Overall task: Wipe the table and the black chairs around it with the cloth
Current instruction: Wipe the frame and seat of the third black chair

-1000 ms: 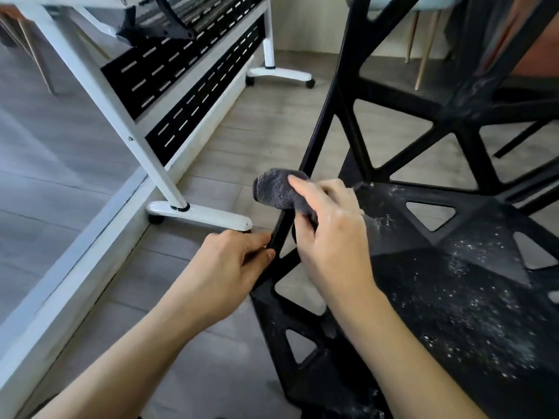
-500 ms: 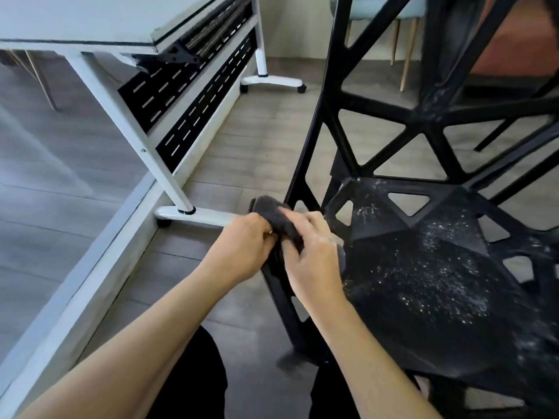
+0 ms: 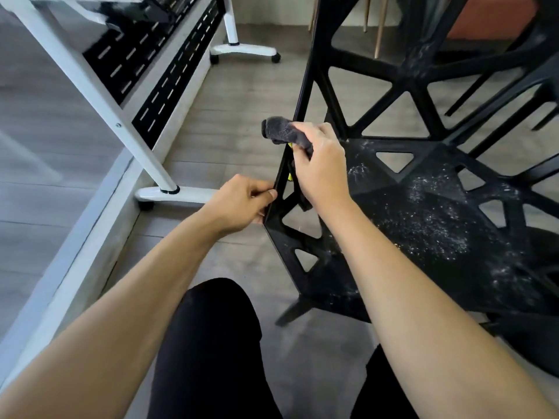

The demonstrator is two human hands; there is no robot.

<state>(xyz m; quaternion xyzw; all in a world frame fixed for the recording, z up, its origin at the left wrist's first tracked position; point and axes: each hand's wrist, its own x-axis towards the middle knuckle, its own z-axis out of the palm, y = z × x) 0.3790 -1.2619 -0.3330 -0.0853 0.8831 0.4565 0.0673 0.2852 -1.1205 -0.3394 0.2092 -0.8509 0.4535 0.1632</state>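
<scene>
Head view, right hand: the right hand (image 3: 322, 167) has its fingers curled round a bunched dark grey cloth (image 3: 282, 131) and holds it against the left front upright of the black chair (image 3: 423, 213), just where the back frame meets the seat edge. The wad sticks out past the fingertips on the far side of the bar, which I judge lets it wrap the narrow strut and rub both faces at once.

Head view, left hand: the left hand (image 3: 242, 204) pinches the outer edge of the same upright a little lower down, thumb on the near face and fingers curled behind. This reads as a brace, holding the light chair steady against the push of the wiping.

Head view, chair seat: the seat is flecked with pale dust and crumbs, thickest in the middle and towards the right. By that, the seat is not yet wiped.

Head view, desk: the white-framed desk (image 3: 90, 83) stands to the left, near the chair but apart from it, its castored foot (image 3: 172, 193) on the wooden floor (image 3: 239, 95). Its top is almost wholly out of frame.

Head view, other items: pale wooden legs of another chair (image 3: 379, 28) show at the back; the person's dark-trousered knees (image 3: 211, 343) sit at the bottom.

Head view, writing: none readable. A small yellow patch (image 3: 290, 160) shows at the upright beside the cloth; whether it is a tag I cannot tell.
</scene>
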